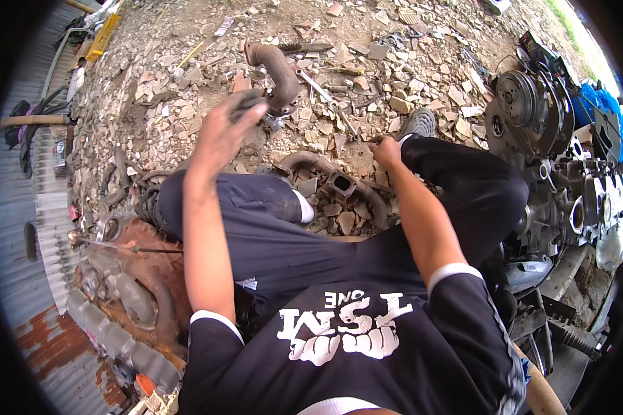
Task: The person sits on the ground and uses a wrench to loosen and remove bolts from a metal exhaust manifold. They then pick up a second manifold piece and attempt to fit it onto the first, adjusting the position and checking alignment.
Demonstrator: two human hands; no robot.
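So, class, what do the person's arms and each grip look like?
Short black sleeves with white cuffs; a pale band runs down the right sleeve. The forearms, left grip and right grip are bare, with no gloves or watch visible.

Forward-right of bare left hand [223,130]: obstructed by rusty curved metal pipe [282,73]. Low tan rubble [394,83] ahead of bare right hand [386,149]: passable overhead. Rusty branched metal manifold [358,189] obstructs ground between dark-trousered legs [277,211].

Black shirt [410,370], white cuffs [455,269], white print [383,340]; dark trousers [291,221].
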